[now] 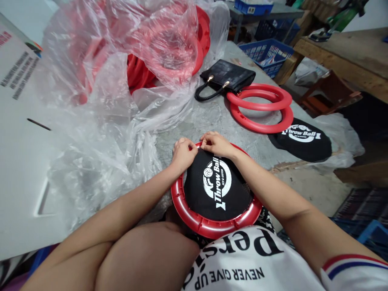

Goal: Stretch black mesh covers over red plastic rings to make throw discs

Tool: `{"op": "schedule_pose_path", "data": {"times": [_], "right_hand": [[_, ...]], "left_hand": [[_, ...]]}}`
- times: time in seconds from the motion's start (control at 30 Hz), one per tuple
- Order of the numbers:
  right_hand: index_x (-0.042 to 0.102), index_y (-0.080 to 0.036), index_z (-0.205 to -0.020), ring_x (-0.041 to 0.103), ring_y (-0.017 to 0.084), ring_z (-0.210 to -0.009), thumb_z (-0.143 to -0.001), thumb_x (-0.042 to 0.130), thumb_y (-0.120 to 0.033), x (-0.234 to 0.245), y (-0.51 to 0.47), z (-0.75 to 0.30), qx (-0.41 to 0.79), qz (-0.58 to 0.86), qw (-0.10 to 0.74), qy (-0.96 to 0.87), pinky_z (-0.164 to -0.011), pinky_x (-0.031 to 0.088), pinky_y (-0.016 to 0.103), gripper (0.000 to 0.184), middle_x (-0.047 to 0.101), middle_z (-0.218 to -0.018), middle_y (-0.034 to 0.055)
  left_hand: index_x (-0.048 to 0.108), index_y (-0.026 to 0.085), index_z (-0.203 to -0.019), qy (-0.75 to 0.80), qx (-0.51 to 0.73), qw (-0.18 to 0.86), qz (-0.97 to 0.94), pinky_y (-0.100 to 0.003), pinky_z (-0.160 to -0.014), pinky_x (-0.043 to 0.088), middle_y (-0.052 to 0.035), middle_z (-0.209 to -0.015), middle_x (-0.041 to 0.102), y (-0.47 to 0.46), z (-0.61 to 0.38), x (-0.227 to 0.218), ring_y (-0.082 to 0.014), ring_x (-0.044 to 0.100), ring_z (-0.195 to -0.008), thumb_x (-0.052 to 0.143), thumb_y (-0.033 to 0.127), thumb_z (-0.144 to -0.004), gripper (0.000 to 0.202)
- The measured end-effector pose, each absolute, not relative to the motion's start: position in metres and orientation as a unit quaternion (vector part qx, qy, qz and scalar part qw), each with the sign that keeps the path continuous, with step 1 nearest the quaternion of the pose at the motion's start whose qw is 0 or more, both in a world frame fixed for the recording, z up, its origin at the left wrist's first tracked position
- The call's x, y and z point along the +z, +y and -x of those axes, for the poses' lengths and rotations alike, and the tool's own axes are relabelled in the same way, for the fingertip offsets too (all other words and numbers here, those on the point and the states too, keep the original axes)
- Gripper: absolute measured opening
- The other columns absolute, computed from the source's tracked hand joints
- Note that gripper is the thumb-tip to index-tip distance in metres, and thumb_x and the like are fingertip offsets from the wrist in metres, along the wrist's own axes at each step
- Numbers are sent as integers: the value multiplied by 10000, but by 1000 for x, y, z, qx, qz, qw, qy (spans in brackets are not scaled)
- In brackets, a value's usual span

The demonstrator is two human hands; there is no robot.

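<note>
A red plastic ring point(209, 226) rests against my lap and the table edge, its ribbed side facing up. Inside it lies a round black fabric panel point(195, 190) printed in white with "Throw Ball". My left hand point(184, 154) pinches the panel's far edge, where it meets the ring. Just to the right, my right hand point(216, 144) also pinches that edge, its fingertips close to those of the left. What lies between the fingertips is small and partly hidden.
Red rings in clear plastic wrap point(169, 44) are piled at the back left. A black handbag point(228, 74), two loose red rings point(260, 128) and black printed panels point(309, 147) lie at the right. A white printed board point(21, 161) stands left; a blue crate point(263, 50) sits beyond the table.
</note>
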State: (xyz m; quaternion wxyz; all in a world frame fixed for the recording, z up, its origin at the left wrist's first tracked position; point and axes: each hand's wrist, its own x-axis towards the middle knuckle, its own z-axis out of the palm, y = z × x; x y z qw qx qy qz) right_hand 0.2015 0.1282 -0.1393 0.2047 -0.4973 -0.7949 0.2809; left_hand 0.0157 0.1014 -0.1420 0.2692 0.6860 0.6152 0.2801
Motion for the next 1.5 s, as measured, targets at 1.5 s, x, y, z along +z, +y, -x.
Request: {"op": "schedule_pose_path", "data": {"times": [1.5], "right_hand": [[567, -137, -1378, 520, 347, -1169, -954, 529, -226, -139, 35, -252, 85, 689, 151, -704, -1028, 428, 491, 435, 608, -1312, 191]], "left_hand": [[765, 142, -1038, 492, 65, 11, -868, -540, -1029, 372, -187, -1247, 606, 73, -30, -110, -382, 464, -1234, 561, 369, -955, 317]]}}
